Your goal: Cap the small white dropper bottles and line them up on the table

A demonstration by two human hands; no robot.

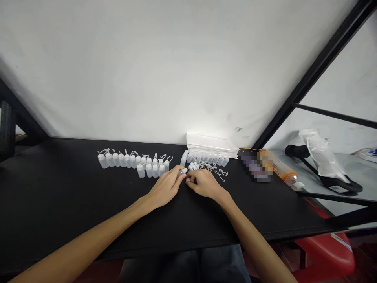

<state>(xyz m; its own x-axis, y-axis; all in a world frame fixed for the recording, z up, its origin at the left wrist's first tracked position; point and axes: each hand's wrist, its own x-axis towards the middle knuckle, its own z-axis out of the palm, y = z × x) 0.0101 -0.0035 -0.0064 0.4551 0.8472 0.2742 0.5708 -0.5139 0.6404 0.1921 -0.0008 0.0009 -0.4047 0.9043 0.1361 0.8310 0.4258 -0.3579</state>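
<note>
My left hand (168, 184) is closed around a small translucent bottle (182, 171), its top pointing toward my other hand. My right hand (205, 182) has its fingers pinched on a small white cap (188, 179), just right of the bottle. Several white caps (193, 166) lie in a pile behind my right hand, with thin looped straps (218, 171) spread to their right. To the left stand rows of capped bottles (121, 160) with straps on top. More bottles (225, 161) lie at the back, in front of a white stack.
The white stack of sheets or bags (210, 144) rests against the wall. An orange-labelled bottle (279, 169) lies at the right beside a blurred item (255, 167). Beyond it are a black object with clear plastic (324, 157) and a red stool (330, 255).
</note>
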